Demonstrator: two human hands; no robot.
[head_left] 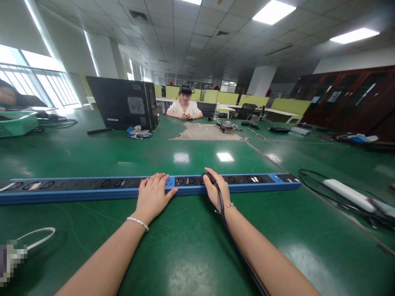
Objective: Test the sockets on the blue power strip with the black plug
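Observation:
A long blue power strip (191,191) with black socket panels lies across the green table in front of me. My left hand (153,191) spans it left of the middle, fingers over the top toward the far edge and thumb against the near side, holding it. My right hand (217,187) is closed around a black plug (209,177) at the sockets right of the middle. From that plug a black cable (222,209) runs down along my right forearm. Whether the plug's pins are inside a socket is hidden by my fingers.
A white power strip (348,194) with tangled black cables lies at right. Further back stand a black computer case (123,102), gloves (139,132) and a green basket (18,123). A person (185,107) sits across the table; another person's arm (8,95) shows far left.

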